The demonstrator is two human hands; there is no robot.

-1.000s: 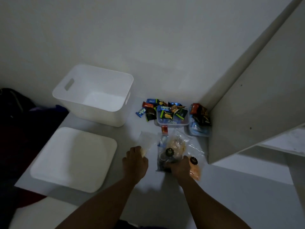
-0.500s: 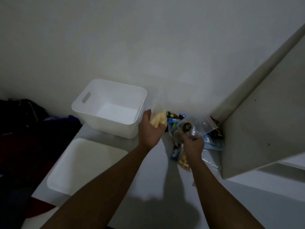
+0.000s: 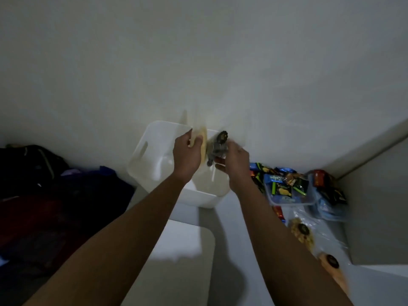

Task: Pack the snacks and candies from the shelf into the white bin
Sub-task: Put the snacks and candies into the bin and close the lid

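Nearest, both forearms reach up from the bottom edge, cut off before the elbows. Between them on the grey shelf surface (image 3: pixel 231 283) lies a flat white lid (image 3: pixel 187 250), its near part hidden under the left forearm. On the near right, an orange snack bag with a round dark label (image 3: pixel 331 262) lies partly behind the right forearm, blurred. Just beyond it sits a clear bag of pale yellow snacks (image 3: pixel 301 233), its plastic hard to trace against the shelf.

Farther right, a clear plastic tub (image 3: pixel 289 195) holds green and blue snack packets, with loose candies (image 3: pixel 260 171) in blue, red and dark wrappers beside and behind it; their print is too small to read. A blue-lidded box with dark and red packets on top (image 3: pixel 329 195) stands against the upright white panel (image 3: pixel 375 217).

On the left, dark bags and cloth (image 3: pixel 44 184) lie in shadow, details lost.

Farther still, the white bin (image 3: pixel 143 160) stands against the wall, open, with a slot handle on its left side. Above it the left hand (image 3: pixel 186 155) is closed around a pale yellow snack bag (image 3: pixel 202 140), and the right hand (image 3: pixel 235 162) pinches a clear bag with a dark round label (image 3: pixel 218 144). Both bags are smeared by motion, their edges fading into the wall (image 3: pixel 198 51). The fingertips are mostly hidden behind the bags.
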